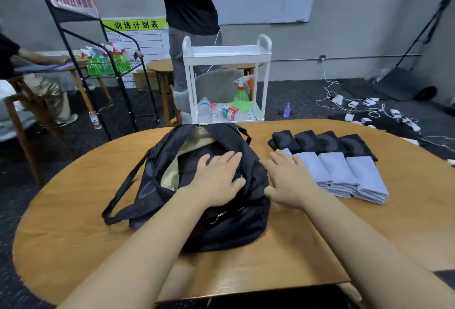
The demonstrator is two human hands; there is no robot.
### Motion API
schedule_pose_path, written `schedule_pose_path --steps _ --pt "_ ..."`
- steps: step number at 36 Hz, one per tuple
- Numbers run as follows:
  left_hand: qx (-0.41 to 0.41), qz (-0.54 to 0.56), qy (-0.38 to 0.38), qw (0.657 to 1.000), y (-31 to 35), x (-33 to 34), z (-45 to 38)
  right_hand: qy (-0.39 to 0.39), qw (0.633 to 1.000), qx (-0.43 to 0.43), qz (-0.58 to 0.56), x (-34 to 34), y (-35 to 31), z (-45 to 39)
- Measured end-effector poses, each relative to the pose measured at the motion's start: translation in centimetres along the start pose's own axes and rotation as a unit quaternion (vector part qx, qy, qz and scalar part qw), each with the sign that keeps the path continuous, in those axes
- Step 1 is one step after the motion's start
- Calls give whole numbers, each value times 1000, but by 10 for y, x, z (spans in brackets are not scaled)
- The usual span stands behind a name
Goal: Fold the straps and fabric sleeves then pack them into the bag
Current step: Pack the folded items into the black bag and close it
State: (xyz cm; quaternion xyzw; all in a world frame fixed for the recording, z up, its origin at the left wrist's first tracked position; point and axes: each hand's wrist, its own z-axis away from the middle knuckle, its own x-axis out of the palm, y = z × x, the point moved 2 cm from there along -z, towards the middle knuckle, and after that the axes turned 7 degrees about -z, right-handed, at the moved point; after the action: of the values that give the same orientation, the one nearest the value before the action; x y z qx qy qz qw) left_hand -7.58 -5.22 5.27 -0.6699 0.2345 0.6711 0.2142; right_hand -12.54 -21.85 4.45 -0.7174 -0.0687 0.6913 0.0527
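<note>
green banner point(136, 24) on wall chart reading "训练计划表", red rack sign point(73, 0) mirrored, unreadable

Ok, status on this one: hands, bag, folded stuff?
Left hand flat on bag. Right hand open beside it. Folded cloths still on table.

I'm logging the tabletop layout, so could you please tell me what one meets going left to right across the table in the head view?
Bag strap → black bag → left hand → right hand → folded grey sleeves.
</note>
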Motion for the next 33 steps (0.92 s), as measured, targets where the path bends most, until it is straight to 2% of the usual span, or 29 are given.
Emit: schedule_pose_path --steps 3,7,13,18,25,28,33 --pt "26 15 17 999 19 3 -26 53 998 28 -25 5 23 2" --pt "71 40 57 995 42 9 -62 170 977 88 -97 21 52 15" --pt "109 69 31 991 68 23 -117 261 929 221 -141 46 82 35" --pt "124 94 -18 988 90 30 -148 255 925 235 -157 53 84 29" --pt "133 102 -157 973 95 51 -174 211 946 232 -90 65 90 -8" --pt "133 83 -175 972 96 52 -177 186 952 235 -61 76 90 -10" --pt "123 41 -192 973 92 55 -170 208 952 216 -54 77 90 -7"
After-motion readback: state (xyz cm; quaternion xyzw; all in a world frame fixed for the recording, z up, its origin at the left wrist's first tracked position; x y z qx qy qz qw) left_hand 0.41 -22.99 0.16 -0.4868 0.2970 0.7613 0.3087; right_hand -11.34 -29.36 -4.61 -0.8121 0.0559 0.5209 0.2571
